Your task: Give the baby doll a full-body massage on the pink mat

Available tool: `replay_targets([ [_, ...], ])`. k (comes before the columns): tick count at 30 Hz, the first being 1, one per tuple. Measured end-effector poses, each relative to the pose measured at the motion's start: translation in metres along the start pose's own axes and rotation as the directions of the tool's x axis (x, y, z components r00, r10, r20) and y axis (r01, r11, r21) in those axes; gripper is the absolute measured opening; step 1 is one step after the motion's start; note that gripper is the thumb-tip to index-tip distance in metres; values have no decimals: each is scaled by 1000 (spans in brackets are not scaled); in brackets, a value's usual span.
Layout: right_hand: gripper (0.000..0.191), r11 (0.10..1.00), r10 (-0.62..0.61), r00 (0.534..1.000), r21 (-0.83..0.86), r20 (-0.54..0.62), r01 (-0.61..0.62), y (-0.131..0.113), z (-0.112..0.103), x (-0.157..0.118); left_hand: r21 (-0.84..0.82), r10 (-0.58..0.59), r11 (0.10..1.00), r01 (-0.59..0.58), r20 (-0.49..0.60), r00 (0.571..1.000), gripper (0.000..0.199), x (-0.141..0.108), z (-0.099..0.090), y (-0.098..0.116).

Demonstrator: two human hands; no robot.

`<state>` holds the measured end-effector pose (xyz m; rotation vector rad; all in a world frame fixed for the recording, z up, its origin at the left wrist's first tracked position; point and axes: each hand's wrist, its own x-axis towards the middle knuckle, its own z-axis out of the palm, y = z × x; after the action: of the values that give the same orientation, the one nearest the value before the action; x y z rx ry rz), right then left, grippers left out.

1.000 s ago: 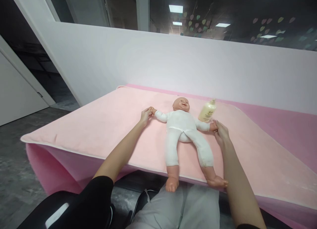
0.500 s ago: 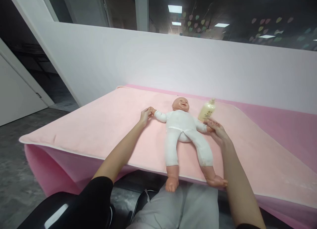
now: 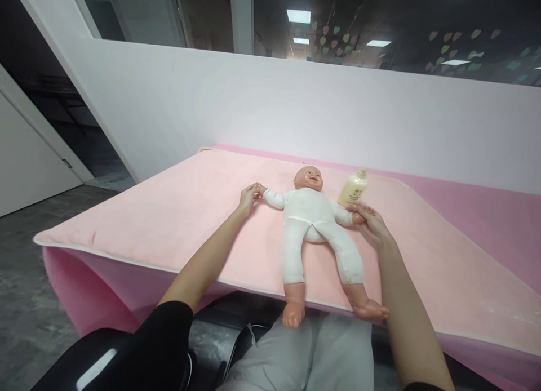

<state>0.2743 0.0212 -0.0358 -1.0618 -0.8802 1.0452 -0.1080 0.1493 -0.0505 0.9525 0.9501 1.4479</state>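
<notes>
A baby doll [image 3: 310, 206] with a white cloth body lies on its back on the pink padded cover [image 3: 177, 210]. Its head points toward the wall, and its feet hang over the near edge. My left hand [image 3: 249, 198] is closed around the doll's hand on the left side, with that arm stretched outward. On the other side, my right hand [image 3: 371, 221] holds the doll's other hand between thumb and fingers. Just beyond my right hand stands a pale yellow pump bottle [image 3: 353, 189], slightly tilted in view.
A white wall [image 3: 270, 109] with a dark window above it runs behind the table. Darker pink cloth [image 3: 486, 222] shows along the back right. Below the near edge are my legs in grey trousers [image 3: 313, 357] and a black chair [image 3: 97, 357].
</notes>
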Motion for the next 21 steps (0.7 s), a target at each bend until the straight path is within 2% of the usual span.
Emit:
replay_targets([
  [8,46,1000,-20,1000,-16,-24,20,5,-2,4,3,10,1000,-10,4,1000,19,-2,1,0],
  [14,42,999,-32,994,21,-105,34,8,-2,10,18,0,1000,1,-6,1000,19,-1,1,0],
  [21,38,978,-6,1000,208,14,3,3,-5,11,22,8,1000,-8,-2,1000,18,0,0,-1],
])
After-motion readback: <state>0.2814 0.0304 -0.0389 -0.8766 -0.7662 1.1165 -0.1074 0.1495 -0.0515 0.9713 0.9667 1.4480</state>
